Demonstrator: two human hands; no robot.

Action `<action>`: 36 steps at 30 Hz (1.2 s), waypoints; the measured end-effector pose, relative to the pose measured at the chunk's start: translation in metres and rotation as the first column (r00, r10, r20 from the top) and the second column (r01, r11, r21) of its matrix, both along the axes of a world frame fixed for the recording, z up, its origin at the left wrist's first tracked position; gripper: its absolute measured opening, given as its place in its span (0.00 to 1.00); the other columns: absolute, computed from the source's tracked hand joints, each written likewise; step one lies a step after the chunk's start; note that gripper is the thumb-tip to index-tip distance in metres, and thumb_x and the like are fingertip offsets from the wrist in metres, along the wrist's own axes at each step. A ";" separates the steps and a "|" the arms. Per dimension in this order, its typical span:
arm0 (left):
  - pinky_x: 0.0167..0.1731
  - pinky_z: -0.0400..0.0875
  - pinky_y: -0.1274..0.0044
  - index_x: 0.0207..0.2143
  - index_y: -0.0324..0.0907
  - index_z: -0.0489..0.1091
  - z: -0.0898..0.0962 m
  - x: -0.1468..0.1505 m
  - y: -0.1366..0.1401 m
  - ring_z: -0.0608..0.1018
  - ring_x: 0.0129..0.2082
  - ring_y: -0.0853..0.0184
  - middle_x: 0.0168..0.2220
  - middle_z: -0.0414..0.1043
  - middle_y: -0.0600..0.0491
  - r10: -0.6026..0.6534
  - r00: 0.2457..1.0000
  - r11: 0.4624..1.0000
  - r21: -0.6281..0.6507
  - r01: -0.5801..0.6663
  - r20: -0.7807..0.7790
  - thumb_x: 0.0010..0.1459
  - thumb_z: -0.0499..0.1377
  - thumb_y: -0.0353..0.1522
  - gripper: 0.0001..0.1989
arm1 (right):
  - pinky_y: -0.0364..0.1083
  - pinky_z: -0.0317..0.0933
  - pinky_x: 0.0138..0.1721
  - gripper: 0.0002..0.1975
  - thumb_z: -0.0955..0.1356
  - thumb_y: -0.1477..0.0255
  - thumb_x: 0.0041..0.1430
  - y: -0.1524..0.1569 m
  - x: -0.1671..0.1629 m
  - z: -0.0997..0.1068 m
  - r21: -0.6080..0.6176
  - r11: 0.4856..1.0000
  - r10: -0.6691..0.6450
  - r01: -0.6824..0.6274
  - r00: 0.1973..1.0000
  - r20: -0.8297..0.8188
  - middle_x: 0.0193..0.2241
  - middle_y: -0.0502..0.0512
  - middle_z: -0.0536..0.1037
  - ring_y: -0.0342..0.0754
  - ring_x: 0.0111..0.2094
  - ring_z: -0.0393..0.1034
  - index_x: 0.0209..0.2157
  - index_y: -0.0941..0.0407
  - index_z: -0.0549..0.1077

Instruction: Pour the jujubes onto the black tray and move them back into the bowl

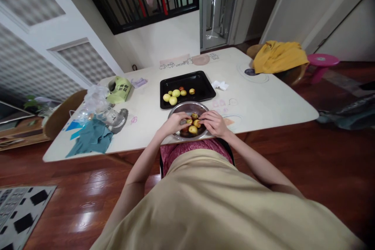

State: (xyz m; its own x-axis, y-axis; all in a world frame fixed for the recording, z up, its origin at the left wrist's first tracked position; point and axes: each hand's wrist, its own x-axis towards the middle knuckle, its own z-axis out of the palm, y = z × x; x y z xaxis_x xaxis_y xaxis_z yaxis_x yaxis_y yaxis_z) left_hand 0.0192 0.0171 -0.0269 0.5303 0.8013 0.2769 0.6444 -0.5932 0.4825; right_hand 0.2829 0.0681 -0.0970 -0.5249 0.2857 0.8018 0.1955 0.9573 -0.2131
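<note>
A steel bowl (191, 104) stands at the near edge of the table and holds several small round fruits, yellow-green with brown patches, like jujubes (193, 129). My left hand (175, 122) reaches over the bowl's left rim, its thumb and fingers closed on one jujube (189, 121). From the right side my right hand (216, 122) comes in with bent fingers, its fingertips against another jujube (197, 124). Just behind the bowl, a black tray (202, 86) carries more of the fruit (175, 93), mostly green, in its left and middle part.
On the white table (258, 101), crumpled tissue (220, 85) lies right of the tray. Toward the left are a green tissue pack (119, 89), a clear plastic bag (96, 99) and a teal cloth (91, 137). A yellow garment (279, 58) hangs over a chair at right, near a pink stool (322, 60).
</note>
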 end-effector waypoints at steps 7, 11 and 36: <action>0.58 0.78 0.64 0.48 0.41 0.81 0.001 -0.012 -0.013 0.84 0.54 0.57 0.50 0.84 0.44 0.069 0.966 0.987 0.123 -0.103 0.251 0.72 0.62 0.38 0.11 | 0.59 0.72 0.50 0.25 0.58 0.64 0.79 0.000 0.004 0.005 -0.141 0.990 -0.031 0.006 0.983 -0.180 0.39 0.58 0.87 0.55 0.45 0.81 0.38 0.52 0.85; 0.61 0.77 0.60 0.47 0.42 0.81 -0.007 -0.025 -0.024 0.83 0.57 0.56 0.49 0.85 0.44 0.088 0.918 0.975 0.157 -0.160 0.387 0.73 0.61 0.38 0.11 | 0.59 0.73 0.48 0.24 0.59 0.63 0.79 0.017 0.004 0.019 -0.237 0.970 -0.120 0.060 0.961 -0.248 0.38 0.57 0.86 0.55 0.41 0.80 0.36 0.51 0.85; 0.58 0.75 0.57 0.42 0.42 0.81 -0.038 -0.020 -0.022 0.84 0.54 0.55 0.45 0.85 0.43 0.038 0.893 0.966 0.211 -0.147 0.449 0.78 0.48 0.41 0.23 | 0.54 0.69 0.53 0.11 0.70 0.73 0.70 0.178 -0.071 0.027 -0.256 0.874 -0.263 0.414 0.844 0.468 0.48 0.63 0.83 0.57 0.50 0.74 0.51 0.57 0.80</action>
